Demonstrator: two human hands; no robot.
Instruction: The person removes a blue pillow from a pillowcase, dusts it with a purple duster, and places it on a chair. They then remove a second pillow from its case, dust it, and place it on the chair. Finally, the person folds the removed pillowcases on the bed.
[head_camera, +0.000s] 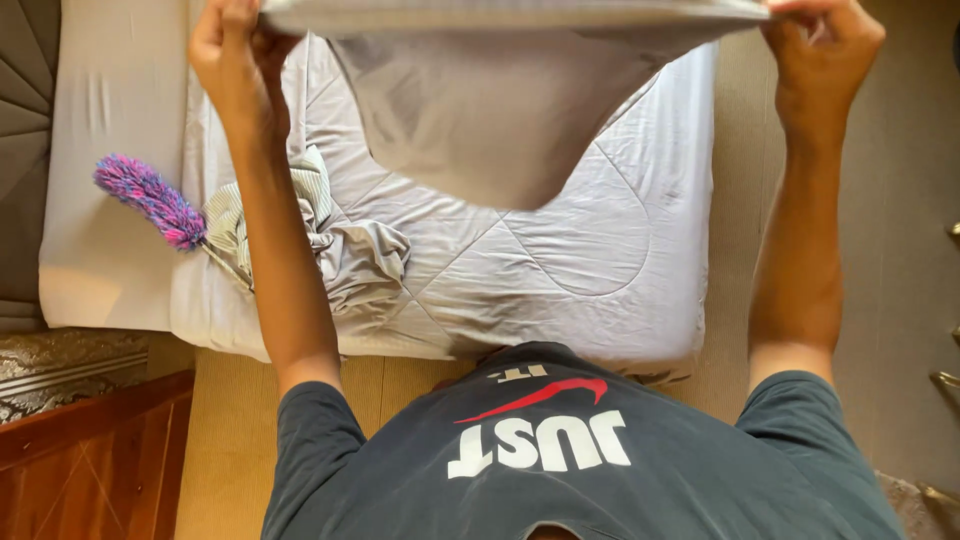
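Note:
I hold a pale grey cloth (500, 110) stretched between both hands, raised over a bed. My left hand (232, 50) grips its left top corner and my right hand (822, 45) grips its right top corner. The cloth's middle sags down in a rounded fold. Below it lies a light grey quilted comforter (590, 260) spread on the bed. A crumpled heap of striped and grey fabric (345, 245) rests on the comforter beside my left forearm.
A pink and purple fluffy duster (150, 200) lies on the white mattress sheet (100, 150) at the left. A dark wooden piece of furniture (90, 460) stands at the lower left. Beige carpet (900, 250) runs along the bed's right side.

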